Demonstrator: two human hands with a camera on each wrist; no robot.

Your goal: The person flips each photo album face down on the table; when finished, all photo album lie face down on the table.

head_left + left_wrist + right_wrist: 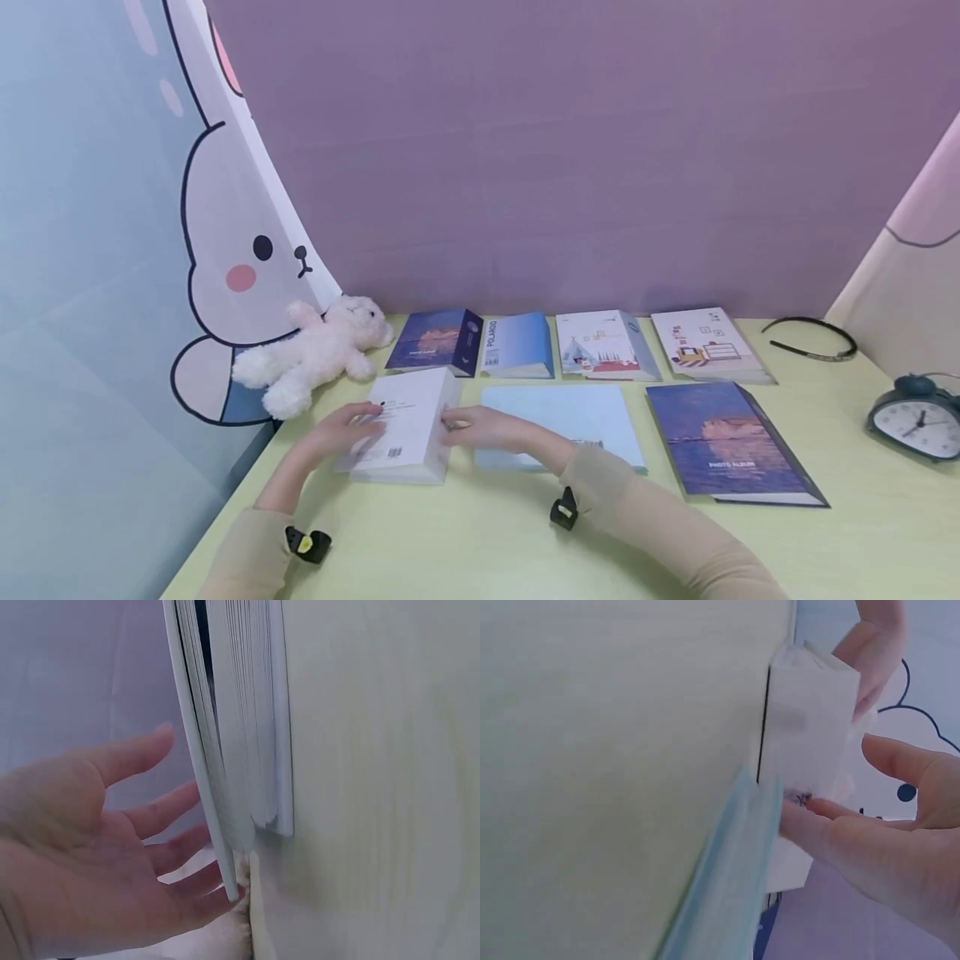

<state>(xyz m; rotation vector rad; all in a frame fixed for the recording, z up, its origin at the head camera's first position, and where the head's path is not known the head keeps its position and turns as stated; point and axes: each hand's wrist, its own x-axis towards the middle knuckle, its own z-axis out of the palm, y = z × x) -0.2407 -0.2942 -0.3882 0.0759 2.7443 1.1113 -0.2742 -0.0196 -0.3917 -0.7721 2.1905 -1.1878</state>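
A thick white photo album (408, 425) lies on the table between both hands, with its spine to the right and one cover slightly raised at the left. At its left side, my left hand (336, 437) touches the raised cover (196, 757) with its fingertips, thumb held apart. My right hand (491, 429) rests its fingertips against the album's spine (810, 720); in the right wrist view its thumb (896, 757) stands away from the album. Just right of it lies a pale blue album (555, 417), partly under the right forearm.
Along the back stand a purple-blue album (431, 337), a blue album (517, 342) and two white illustrated albums (600, 342). A larger photo album (720, 442) lies right. A plush toy (322, 350) leans at left; a headband (843, 354) and alarm clock (917, 421) sit at right.
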